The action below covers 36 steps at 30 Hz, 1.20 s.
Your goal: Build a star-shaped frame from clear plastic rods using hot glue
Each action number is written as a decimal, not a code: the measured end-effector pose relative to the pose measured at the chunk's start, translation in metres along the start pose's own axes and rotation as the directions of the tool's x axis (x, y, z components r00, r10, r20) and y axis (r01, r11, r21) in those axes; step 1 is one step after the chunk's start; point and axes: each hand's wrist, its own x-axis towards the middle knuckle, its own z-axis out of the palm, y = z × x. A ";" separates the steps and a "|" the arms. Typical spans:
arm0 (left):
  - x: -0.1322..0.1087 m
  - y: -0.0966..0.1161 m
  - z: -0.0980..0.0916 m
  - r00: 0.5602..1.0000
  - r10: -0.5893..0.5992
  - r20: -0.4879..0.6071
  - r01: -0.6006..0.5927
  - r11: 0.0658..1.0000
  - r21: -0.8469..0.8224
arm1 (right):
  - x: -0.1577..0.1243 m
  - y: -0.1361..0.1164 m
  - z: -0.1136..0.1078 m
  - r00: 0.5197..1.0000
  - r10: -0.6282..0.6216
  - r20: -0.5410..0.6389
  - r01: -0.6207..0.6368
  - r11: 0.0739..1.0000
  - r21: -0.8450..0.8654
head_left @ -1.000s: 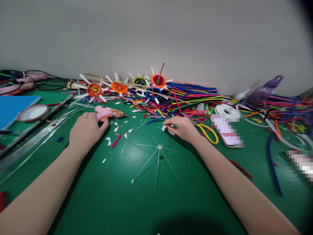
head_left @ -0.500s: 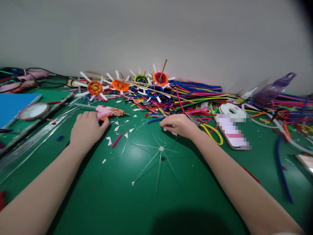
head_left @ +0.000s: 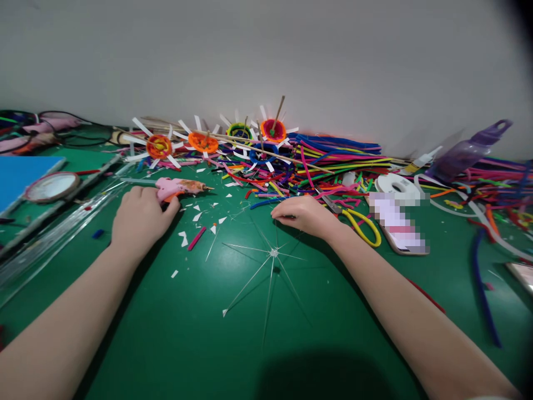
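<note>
My left hand [head_left: 144, 219] is wrapped round the handle of a pink glue gun [head_left: 179, 187], whose metal tip points right. At centre, my right hand [head_left: 306, 215] has its fingers pressed together above a clear star of thin spokes [head_left: 273, 253]. What those fingers pinch is too small to name. One spoke of the star, at the lower left, ends in a small white triangle [head_left: 225, 313]. White paper scraps [head_left: 183, 239] and a short magenta stick [head_left: 197, 239] lie between the hands.
Finished paper-rayed discs [head_left: 203, 143] and colourful pipe cleaners [head_left: 345, 155] line the back. Yellow-handled scissors [head_left: 362, 228], a phone [head_left: 400, 225], a white ribbon roll [head_left: 397, 190] and a purple bottle [head_left: 466, 150] are on the right. At left are a tape roll [head_left: 52, 187] and clear plastic [head_left: 66, 230].
My left hand and the glue gun have shifted slightly left. My right fingers have closed up a little, and the small pale piece seen at them before no longer shows.
</note>
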 end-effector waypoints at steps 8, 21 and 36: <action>0.001 -0.004 0.003 1.000 -0.002 -0.007 0.002 1.000 -0.005 | -0.001 0.000 0.002 1.000 -0.009 -0.017 0.009 1.000 -0.016; 0.004 -0.006 0.014 0.997 -0.013 -0.070 0.013 1.000 0.003 | 0.000 -0.001 0.001 0.998 -0.052 -0.020 0.050 0.995 -0.082; 0.005 -0.007 0.015 0.997 -0.004 -0.078 0.005 1.000 0.006 | -0.001 0.002 0.004 0.995 -0.080 -0.055 0.075 0.992 -0.099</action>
